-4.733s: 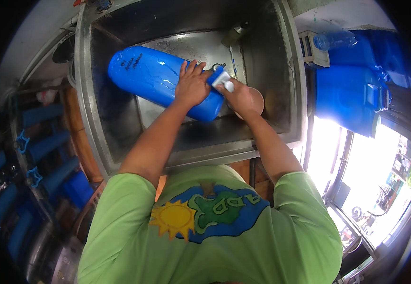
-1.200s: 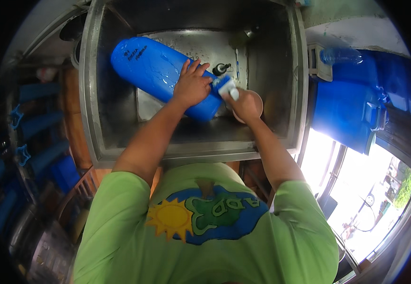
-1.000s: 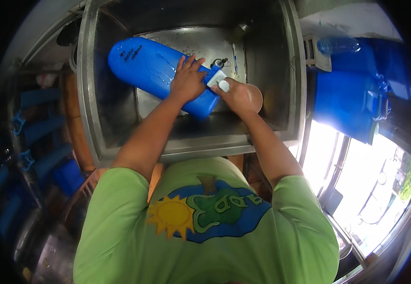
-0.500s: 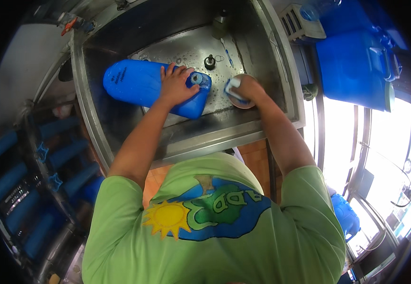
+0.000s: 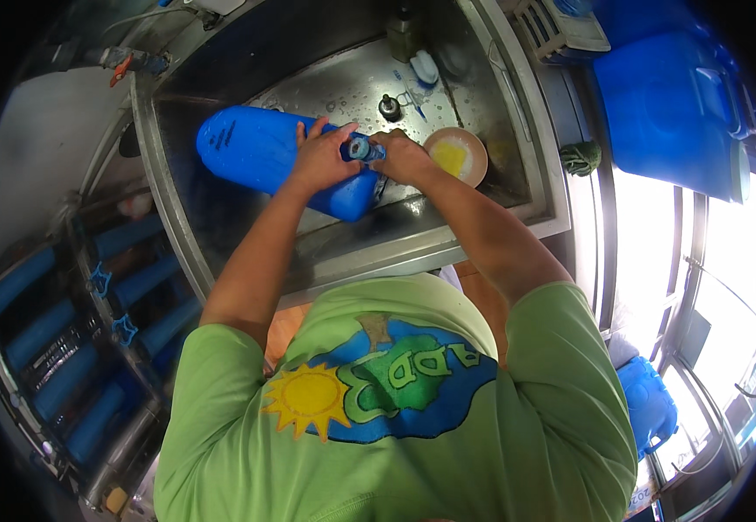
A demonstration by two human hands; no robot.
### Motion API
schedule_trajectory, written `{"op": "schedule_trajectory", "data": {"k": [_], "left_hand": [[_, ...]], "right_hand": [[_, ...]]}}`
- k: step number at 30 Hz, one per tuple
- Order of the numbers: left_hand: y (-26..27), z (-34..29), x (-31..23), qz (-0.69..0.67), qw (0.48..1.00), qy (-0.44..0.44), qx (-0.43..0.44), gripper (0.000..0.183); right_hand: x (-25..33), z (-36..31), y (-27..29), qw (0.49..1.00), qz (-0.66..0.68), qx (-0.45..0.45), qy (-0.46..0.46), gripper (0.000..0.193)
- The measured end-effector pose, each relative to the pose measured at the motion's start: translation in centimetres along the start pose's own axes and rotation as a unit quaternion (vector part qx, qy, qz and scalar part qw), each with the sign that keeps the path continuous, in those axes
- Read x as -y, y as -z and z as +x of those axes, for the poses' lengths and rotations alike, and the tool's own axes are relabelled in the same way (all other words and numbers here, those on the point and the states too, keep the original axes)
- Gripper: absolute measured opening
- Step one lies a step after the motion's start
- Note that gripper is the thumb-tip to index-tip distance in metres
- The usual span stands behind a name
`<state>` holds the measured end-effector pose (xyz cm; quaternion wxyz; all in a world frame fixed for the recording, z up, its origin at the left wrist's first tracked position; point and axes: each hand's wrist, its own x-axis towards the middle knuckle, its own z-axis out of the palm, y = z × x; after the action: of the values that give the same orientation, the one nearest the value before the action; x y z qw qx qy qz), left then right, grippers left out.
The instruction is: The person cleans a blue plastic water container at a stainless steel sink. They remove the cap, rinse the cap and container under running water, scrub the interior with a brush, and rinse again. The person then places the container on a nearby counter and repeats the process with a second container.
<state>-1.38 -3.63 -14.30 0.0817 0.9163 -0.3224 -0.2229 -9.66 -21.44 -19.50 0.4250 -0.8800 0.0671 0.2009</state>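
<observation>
Blue jug lying on its side inside the steel sink, neck end toward the right, dark label patch near its far left end. Left hand spread flat on top of the jug, fingers apart. Right hand closed around the jug's neck (cap barely visible). Just right of it, a round tan bowl holding something yellow. Beyond the sink's right rim, a large blue container and a green scrubber.

A dark printed marking sits on the blue jug's end in the steel sink. No packages, signs or screens can be made out.
</observation>
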Motion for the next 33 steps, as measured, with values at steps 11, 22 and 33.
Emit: {"op": "schedule_trajectory", "data": {"k": [11,22,33], "left_hand": [[0.1,-0.5,-0.8,-0.088,0.994,-0.066,0.006,0.048],[6.4,-5.1,2.7,-0.487,0.873,0.021,-0.001,0.045],[7.5,-10.3,10.8,-0.73,0.681,0.001,-0.058,0.043]], "right_hand": [[-0.6,0.5,-1.0,0.996,0.011,-0.042,0.079,0.048],[8.5,-1.9,5.3,0.924,-0.166,-0.165,0.301,0.039],[21.0,0.0,5.3,0.905,-0.214,-0.082,0.357,0.03]]}}
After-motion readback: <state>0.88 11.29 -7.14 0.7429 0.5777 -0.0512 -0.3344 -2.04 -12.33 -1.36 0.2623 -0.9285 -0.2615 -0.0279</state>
